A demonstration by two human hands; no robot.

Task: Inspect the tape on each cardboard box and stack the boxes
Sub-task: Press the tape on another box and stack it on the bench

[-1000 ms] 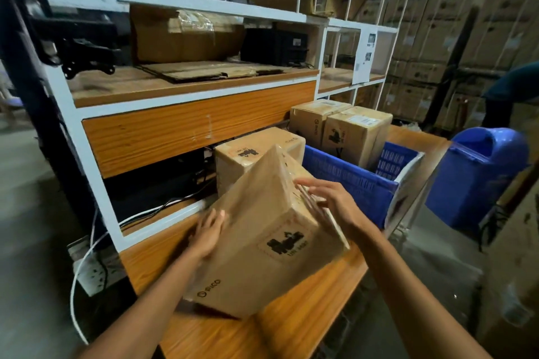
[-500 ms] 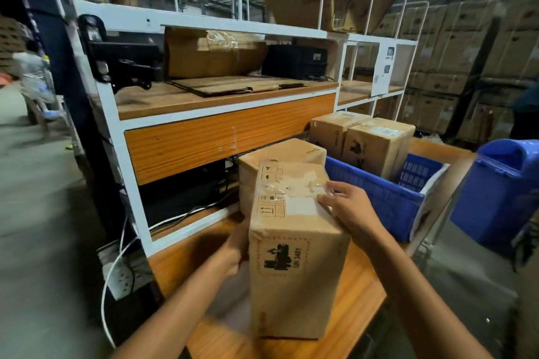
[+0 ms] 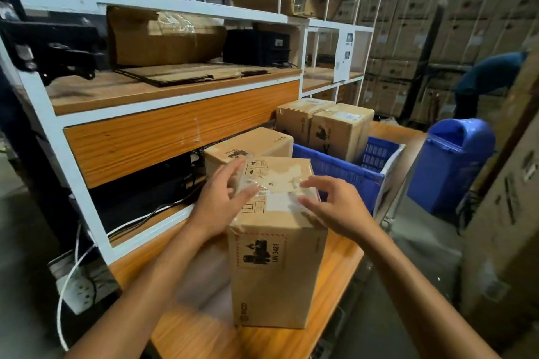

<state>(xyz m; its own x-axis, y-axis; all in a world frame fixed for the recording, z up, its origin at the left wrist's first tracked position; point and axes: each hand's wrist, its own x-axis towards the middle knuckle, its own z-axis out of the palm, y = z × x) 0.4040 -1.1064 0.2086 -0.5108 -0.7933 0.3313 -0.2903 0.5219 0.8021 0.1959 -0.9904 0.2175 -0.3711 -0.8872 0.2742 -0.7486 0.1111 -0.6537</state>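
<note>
A tall cardboard box [image 3: 277,265] marked UN 3481 stands upright on the wooden table [image 3: 204,335]. Clear tape [image 3: 277,181] runs across its top. My left hand [image 3: 224,198] lies at the top's left edge, fingers spread, fingertips on the tape. My right hand [image 3: 332,207] rests on the top's right side, fingers apart over the white label. Neither hand grips the box. A second, similar box [image 3: 256,144] stands right behind it. Two more boxes [image 3: 335,125] sit in the blue crate [image 3: 344,172].
A white-framed shelf unit with wooden boards [image 3: 175,137] rises behind the table on the left. A blue bin [image 3: 449,166] stands on the floor to the right. Cables and a power strip [image 3: 78,285] hang at the left. A person [image 3: 490,76] bends among stacked cartons at the far right.
The box went from tilted in both hands to upright on the table. My left hand moved from its left side up onto the top; my right hand stayed on top.
</note>
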